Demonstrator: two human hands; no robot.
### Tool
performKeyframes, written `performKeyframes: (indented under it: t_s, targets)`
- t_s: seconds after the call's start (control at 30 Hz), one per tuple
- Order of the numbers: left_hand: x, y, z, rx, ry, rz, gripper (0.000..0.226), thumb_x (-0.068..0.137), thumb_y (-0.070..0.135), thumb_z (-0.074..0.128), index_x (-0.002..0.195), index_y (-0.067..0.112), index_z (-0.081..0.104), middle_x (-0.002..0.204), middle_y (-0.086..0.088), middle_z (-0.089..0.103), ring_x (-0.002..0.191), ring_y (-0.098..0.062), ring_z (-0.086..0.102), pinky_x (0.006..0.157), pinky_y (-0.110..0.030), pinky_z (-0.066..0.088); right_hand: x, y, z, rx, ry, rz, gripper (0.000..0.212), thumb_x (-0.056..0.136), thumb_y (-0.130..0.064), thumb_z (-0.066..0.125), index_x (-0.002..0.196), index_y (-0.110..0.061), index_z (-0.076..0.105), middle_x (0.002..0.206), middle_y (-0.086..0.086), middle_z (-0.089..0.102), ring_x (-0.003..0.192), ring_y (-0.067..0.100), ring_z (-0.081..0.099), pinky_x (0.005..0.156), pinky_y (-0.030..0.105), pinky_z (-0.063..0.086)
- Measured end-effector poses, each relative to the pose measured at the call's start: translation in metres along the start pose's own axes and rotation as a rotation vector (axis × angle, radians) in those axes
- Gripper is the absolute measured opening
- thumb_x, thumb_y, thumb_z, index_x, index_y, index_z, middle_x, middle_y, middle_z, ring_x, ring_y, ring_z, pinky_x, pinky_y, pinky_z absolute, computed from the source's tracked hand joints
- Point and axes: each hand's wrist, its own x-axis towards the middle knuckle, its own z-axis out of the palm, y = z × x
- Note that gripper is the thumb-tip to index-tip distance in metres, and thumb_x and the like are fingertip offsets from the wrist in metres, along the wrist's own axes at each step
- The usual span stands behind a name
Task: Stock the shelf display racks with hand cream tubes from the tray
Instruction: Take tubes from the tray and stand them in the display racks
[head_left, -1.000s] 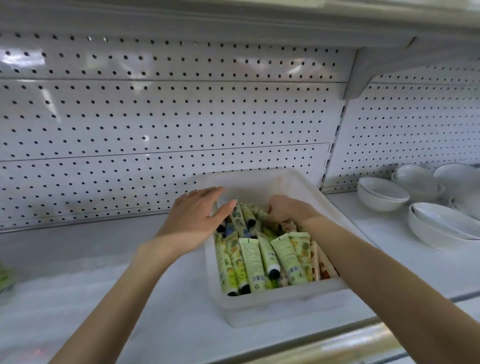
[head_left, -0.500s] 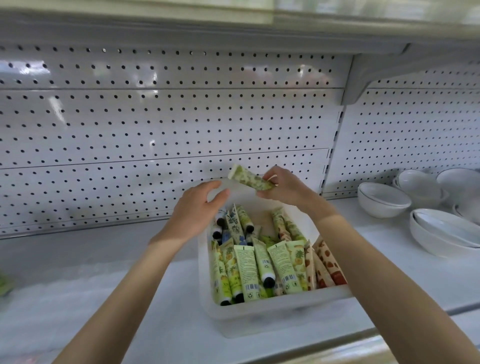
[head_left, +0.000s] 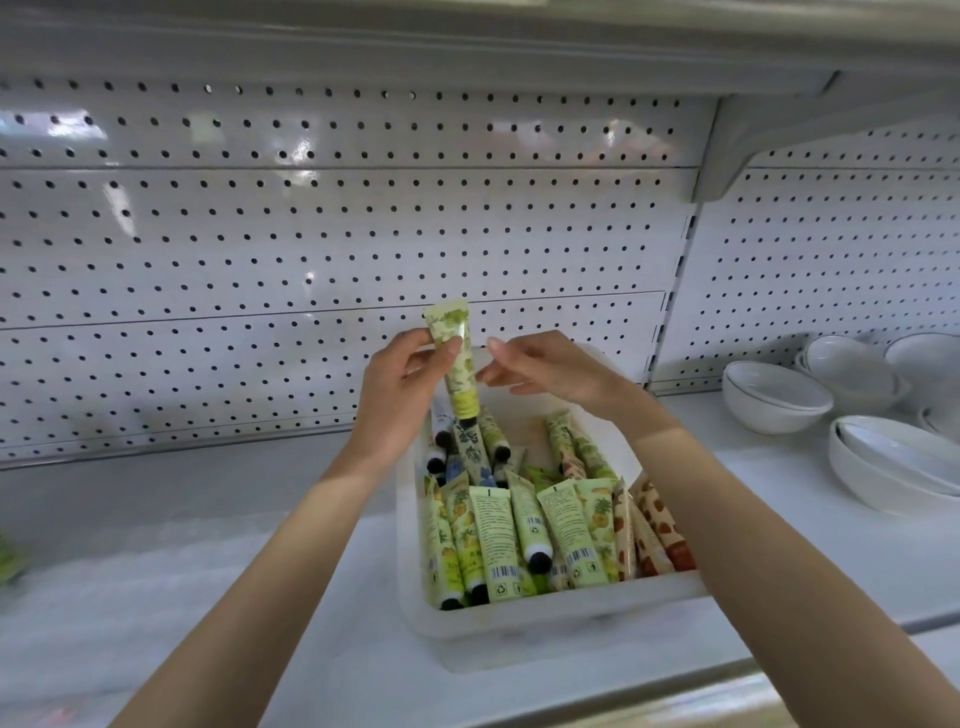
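A translucent white tray (head_left: 550, 626) sits on the white shelf and holds several hand cream tubes (head_left: 524, 530), mostly green with fruit prints, a few orange at the right. Above the tray's far end my left hand (head_left: 402, 395) pinches one green tube (head_left: 456, 358) between thumb and fingers, holding it nearly upright with its crimped end up. My right hand (head_left: 540, 369) hovers just right of that tube with loosely extended fingers; whether a fingertip touches it is unclear. No display rack is visible in this frame.
A white pegboard back wall (head_left: 311, 260) rises behind the shelf (head_left: 208, 571). Stacked white bowls (head_left: 776, 397) stand on the shelf to the right. A bit of green packaging (head_left: 8, 558) shows at the far left edge. An upper shelf overhangs.
My right hand lifted a green tube out of the tray and passed it to my left hand, which now holds it upright. The right hand has let go.
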Motion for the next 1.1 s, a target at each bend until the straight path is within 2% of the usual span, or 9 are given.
performKeyframes:
  t_s: [0.13, 0.3, 0.43, 0.53, 0.6, 0.7, 0.83, 0.97, 1.1]
  targets:
    - [-0.002, -0.003, -0.002, -0.049, -0.054, -0.070, 0.009, 0.094, 0.023, 0.051, 0.095, 0.017, 0.058, 0.100, -0.008, 0.067, 0.094, -0.017, 0.064, 0.080, -0.038, 0.055, 0.009, 0.037, -0.010, -0.510, 0.052, 0.181, 0.045, 0.098, -0.036, 0.041, 0.117, 0.003, 0.056, 0.119, 0.017, 0.060, 0.108, 0.030, 0.058, 0.093, 0.035, 0.045]
    - [-0.007, 0.000, -0.002, -0.157, -0.101, -0.106, 0.013, 0.095, 0.016, 0.048, 0.105, 0.014, 0.056, 0.099, 0.001, 0.068, 0.086, -0.003, 0.067, 0.063, -0.023, 0.056, 0.009, 0.076, -0.002, -0.815, -0.123, 0.457, 0.036, 0.093, -0.015, 0.043, 0.127, -0.003, 0.041, 0.117, 0.013, 0.054, 0.098, 0.025, 0.053, 0.078, 0.032, 0.044]
    - [-0.009, 0.001, -0.005, -0.182, -0.084, -0.131, 0.014, 0.095, 0.015, 0.049, 0.106, 0.013, 0.058, 0.096, 0.000, 0.069, 0.082, -0.004, 0.067, 0.060, -0.022, 0.055, 0.012, 0.078, 0.003, -0.699, -0.023, 0.437, 0.049, 0.093, -0.017, 0.051, 0.135, -0.003, 0.031, 0.125, 0.016, 0.052, 0.110, 0.029, 0.053, 0.087, 0.036, 0.046]
    - [-0.011, 0.001, -0.010, -0.204, -0.076, -0.165, 0.014, 0.094, 0.017, 0.050, 0.104, 0.012, 0.059, 0.094, 0.001, 0.070, 0.081, -0.005, 0.068, 0.057, -0.022, 0.054, 0.012, 0.075, 0.011, -0.664, -0.060, 0.391, 0.049, 0.089, -0.021, 0.059, 0.131, -0.004, 0.040, 0.122, 0.012, 0.056, 0.108, 0.026, 0.055, 0.087, 0.034, 0.047]
    - [-0.011, 0.000, -0.015, -0.235, -0.058, -0.216, 0.013, 0.095, 0.018, 0.050, 0.100, 0.012, 0.059, 0.094, 0.001, 0.071, 0.083, -0.010, 0.068, 0.057, -0.024, 0.054, 0.013, 0.074, 0.013, -0.695, -0.095, 0.354, 0.021, 0.088, -0.023, 0.061, 0.100, -0.007, 0.057, 0.095, 0.008, 0.060, 0.085, 0.020, 0.058, 0.071, 0.026, 0.046]
    - [-0.011, -0.001, -0.023, -0.314, -0.038, -0.343, 0.013, 0.095, 0.020, 0.050, 0.095, 0.012, 0.060, 0.096, -0.002, 0.072, 0.087, -0.020, 0.067, 0.063, -0.034, 0.058, 0.013, 0.072, 0.015, -0.694, -0.072, 0.351, 0.033, 0.086, -0.025, 0.062, 0.063, -0.013, 0.042, 0.063, 0.000, 0.044, 0.055, 0.013, 0.040, 0.052, 0.023, 0.032]
    - [-0.013, 0.000, -0.034, -0.384, -0.073, -0.453, 0.015, 0.096, 0.017, 0.047, 0.102, 0.008, 0.059, 0.101, -0.010, 0.069, 0.091, -0.026, 0.064, 0.070, -0.038, 0.059, 0.014, 0.066, 0.013, -0.600, 0.028, 0.317, 0.025, 0.088, -0.032, 0.062, 0.084, -0.010, 0.050, 0.077, 0.001, 0.055, 0.068, 0.017, 0.053, 0.066, 0.028, 0.047]
    - [-0.016, 0.005, -0.043, -0.368, -0.162, -0.453, 0.013, 0.093, 0.009, 0.051, 0.101, 0.004, 0.060, 0.107, -0.014, 0.067, 0.094, -0.028, 0.063, 0.071, -0.037, 0.059, 0.013, 0.042, 0.011, -0.357, 0.151, 0.240, 0.029, 0.089, -0.022, 0.061, 0.111, -0.008, 0.047, 0.097, 0.001, 0.054, 0.075, 0.010, 0.054, 0.058, 0.018, 0.044]
    - [-0.019, 0.012, -0.052, -0.347, -0.198, -0.390, 0.014, 0.088, 0.004, 0.057, 0.100, 0.007, 0.063, 0.110, -0.013, 0.067, 0.095, -0.026, 0.064, 0.074, -0.038, 0.058, 0.006, 0.005, 0.013, -0.132, 0.219, 0.160, 0.034, 0.091, -0.023, 0.059, 0.119, -0.008, 0.049, 0.106, 0.005, 0.055, 0.091, 0.022, 0.059, 0.077, 0.035, 0.055]
